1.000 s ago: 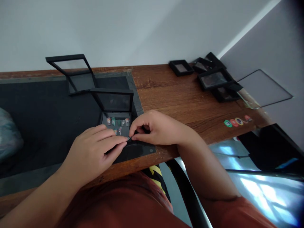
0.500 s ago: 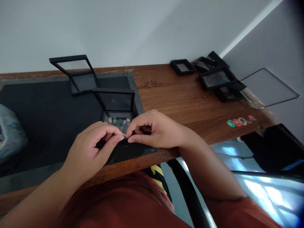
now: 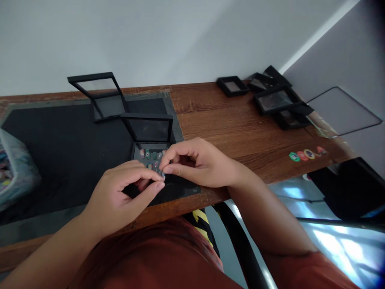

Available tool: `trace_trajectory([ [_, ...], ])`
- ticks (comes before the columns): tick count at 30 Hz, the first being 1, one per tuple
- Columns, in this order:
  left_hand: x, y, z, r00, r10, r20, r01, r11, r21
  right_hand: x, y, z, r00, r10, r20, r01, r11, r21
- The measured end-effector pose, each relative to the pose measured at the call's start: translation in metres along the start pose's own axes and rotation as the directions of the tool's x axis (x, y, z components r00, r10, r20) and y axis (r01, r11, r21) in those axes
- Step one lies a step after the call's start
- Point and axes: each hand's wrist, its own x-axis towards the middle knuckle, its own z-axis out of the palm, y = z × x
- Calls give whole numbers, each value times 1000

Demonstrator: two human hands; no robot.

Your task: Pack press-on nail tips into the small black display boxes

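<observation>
In front of me stands a small black display case (image 3: 152, 117), its framed lid with a see-through window raised. Several decorated press-on nails (image 3: 147, 154), some green, sit in rows in its grey base. My right hand (image 3: 203, 162) reaches over the base's right side, thumb and index finger pinched together. My left hand (image 3: 122, 196) is just below it at the near edge, its thumb and index finger also closed. A tiny shiny, clear piece (image 3: 163, 174) shows between the two hands' fingertips. Its kind and which fingers grip it are unclear. The hands partly cover the base.
A second black case (image 3: 108, 106) stands open behind on the dark mat (image 3: 60, 160). At the left is a translucent bin (image 3: 22, 172) with mixed contents. Black frames (image 3: 275, 100) are piled at the back right, one apart (image 3: 232, 86). Round badges (image 3: 301, 155) lie near the right edge.
My left hand has shifted slightly right and down, its fingertips now under the right hand's. More nails in the case show now. The whole view has moved slightly.
</observation>
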Motion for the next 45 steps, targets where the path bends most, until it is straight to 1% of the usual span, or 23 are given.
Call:
trace_trajectory([
  [4, 1, 1, 0, 1000, -26, 6, 26, 1000, -17, 0, 0, 1, 1000, -5, 13, 5, 1000, -15],
  [8, -1, 2, -1, 991, -134, 3, 133, 987, -91, -1, 2, 3, 998, -61, -22, 61, 998, 30],
  [12, -4, 1, -3, 969, -248, -9, 242, 950, -197, -2, 4, 6, 993, -107, -54, 112, 989, 95],
  [14, -5, -1, -3, 954, -301, 11, 294, 922, -253, -2, 4, 7, 991, -120, -56, 124, 989, 78],
  [17, -5, -2, -4, 936, -350, 22, 340, 888, -310, -1, 5, 8, 983, -162, -82, 161, 987, -16],
  [22, -4, -2, -5, 931, -366, -14, 341, 879, -333, -1, 6, 10, 956, -262, -132, 243, 959, -142],
  [28, -4, -2, -7, 924, -377, -62, 328, 866, -377, -1, 5, 9, 951, -282, -125, 256, 948, -189],
  [32, -3, -2, -7, 915, -399, -64, 345, 853, -392, 0, 2, 10, 951, -296, -88, 273, 938, -213],
  [38, 0, 0, -6, 914, -403, -54, 360, 864, -352, 2, 1, 10, 940, -340, -24, 331, 927, -175],
  [43, 1, 2, -5, 916, -400, -26, 373, 875, -310, 1, 0, 12, 948, -305, 88, 318, 922, -221],
  [45, 1, 3, -4, 917, -398, -11, 378, 878, -294, 1, -1, 13, 943, -319, 94, 332, 915, -230],
])
